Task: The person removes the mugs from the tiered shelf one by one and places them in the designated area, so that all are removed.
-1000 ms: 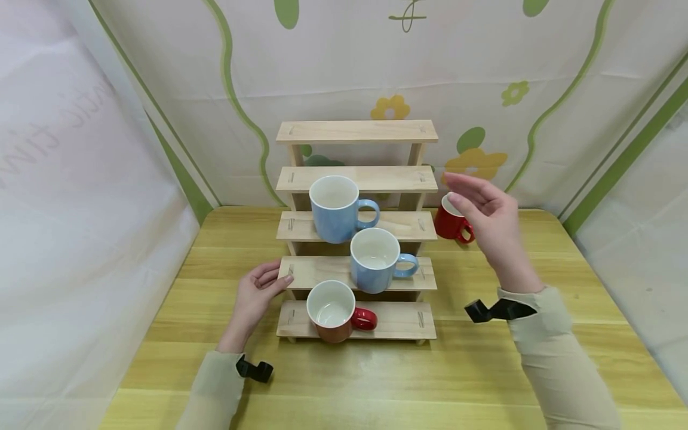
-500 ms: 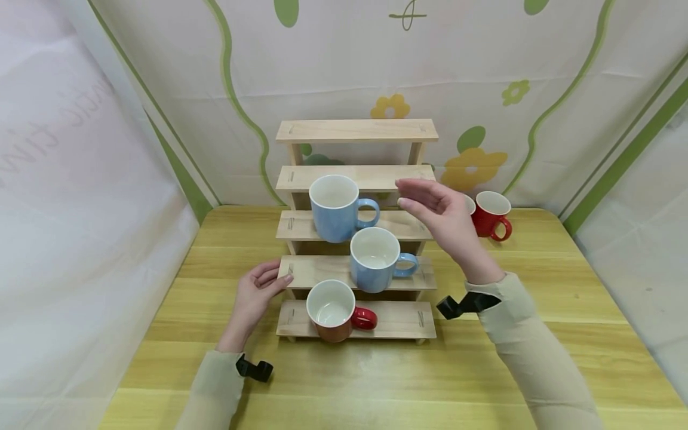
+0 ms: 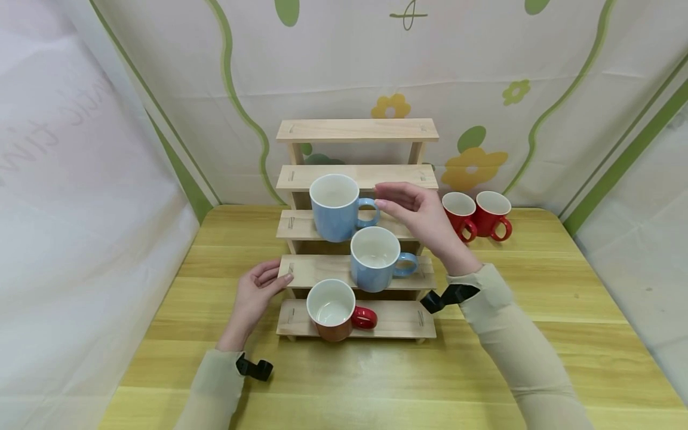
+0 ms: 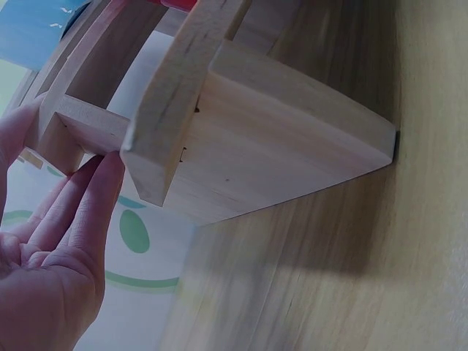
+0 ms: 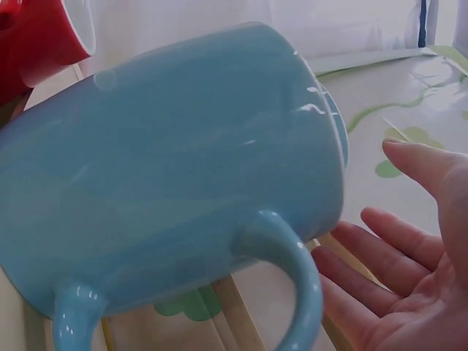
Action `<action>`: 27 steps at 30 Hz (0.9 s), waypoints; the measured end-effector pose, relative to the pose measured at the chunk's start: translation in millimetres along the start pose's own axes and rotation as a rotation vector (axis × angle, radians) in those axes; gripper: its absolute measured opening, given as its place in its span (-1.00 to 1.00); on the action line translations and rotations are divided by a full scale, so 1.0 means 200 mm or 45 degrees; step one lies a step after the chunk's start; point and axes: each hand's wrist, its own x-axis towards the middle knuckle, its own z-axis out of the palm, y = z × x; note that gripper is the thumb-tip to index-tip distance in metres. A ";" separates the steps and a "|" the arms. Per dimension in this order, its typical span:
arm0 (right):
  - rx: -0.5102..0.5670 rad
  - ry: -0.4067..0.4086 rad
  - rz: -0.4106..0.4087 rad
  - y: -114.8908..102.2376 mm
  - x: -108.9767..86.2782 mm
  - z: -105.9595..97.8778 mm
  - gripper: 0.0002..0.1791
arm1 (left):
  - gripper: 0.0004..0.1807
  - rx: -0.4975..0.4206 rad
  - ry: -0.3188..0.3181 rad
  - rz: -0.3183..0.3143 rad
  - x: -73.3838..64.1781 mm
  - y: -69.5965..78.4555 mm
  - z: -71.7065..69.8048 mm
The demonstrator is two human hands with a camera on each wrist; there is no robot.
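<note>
My left hand grips the left end of the second-lowest board of a stepped wooden shelf, thumb on top and fingers beneath. In the left wrist view its fingers meet the board's edge. An upper blue mug stands on the middle step. My right hand is at that mug's handle, fingers loosely bent and thumb apart; contact cannot be made out. A lower blue mug stands one step below and fills much of the right wrist view. On the bottom step sits a red mug with a white inside.
Two more red mugs, a nearer one and a farther one, stand side by side on the wooden table, right of the shelf. A patterned cloth backdrop hangs behind it.
My right hand has moved left from above the red mugs on the table to the upper blue mug's handle, uncovering both red mugs. The left hand has stayed at the shelf.
</note>
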 end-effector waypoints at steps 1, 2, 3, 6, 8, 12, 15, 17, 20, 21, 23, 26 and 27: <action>-0.001 -0.010 0.004 0.00 0.00 0.00 -0.55 | -0.45 -0.002 0.000 0.000 0.00 0.00 0.00; -0.003 -0.018 0.008 0.01 0.01 0.01 -0.55 | -0.45 -0.002 0.001 0.001 0.00 0.00 0.00; -0.006 -0.025 0.014 0.01 0.01 0.01 -0.55 | -0.45 -0.002 0.001 0.002 0.00 0.00 0.00; 0.003 -0.047 0.042 0.02 0.02 0.02 -0.57 | -0.45 0.003 0.000 0.002 0.00 0.00 0.00; 0.010 -0.057 0.069 0.02 0.03 0.03 -0.58 | -0.45 0.001 0.000 0.001 0.00 0.00 0.00; 0.022 -0.076 0.112 0.02 0.04 0.05 -0.60 | -0.45 0.004 -0.003 -0.001 0.00 0.00 0.00; 0.006 -0.090 0.129 0.03 0.05 0.05 -0.60 | -0.45 0.010 -0.004 -0.003 0.00 0.00 0.00; -0.007 -0.098 0.130 0.03 0.05 0.06 -0.60 | -0.45 0.012 -0.005 -0.003 0.00 0.00 0.00; -0.033 -0.108 0.129 0.03 0.06 0.06 -0.61 | -0.44 0.017 -0.005 -0.006 0.00 0.00 0.00; -0.038 -0.108 0.132 0.03 0.06 0.07 -0.62 | -0.44 0.018 -0.004 -0.007 0.00 0.00 0.00; -0.051 -0.108 0.141 0.03 0.06 0.07 -0.62 | -0.43 0.022 -0.003 -0.012 -0.01 0.00 0.00; -0.072 -0.098 0.162 0.01 0.06 0.07 -0.62 | -0.43 0.026 -0.002 -0.020 -0.01 0.01 0.00; -0.074 -0.093 0.169 0.01 0.06 0.07 -0.62 | -0.43 0.026 -0.003 -0.022 -0.01 0.01 0.00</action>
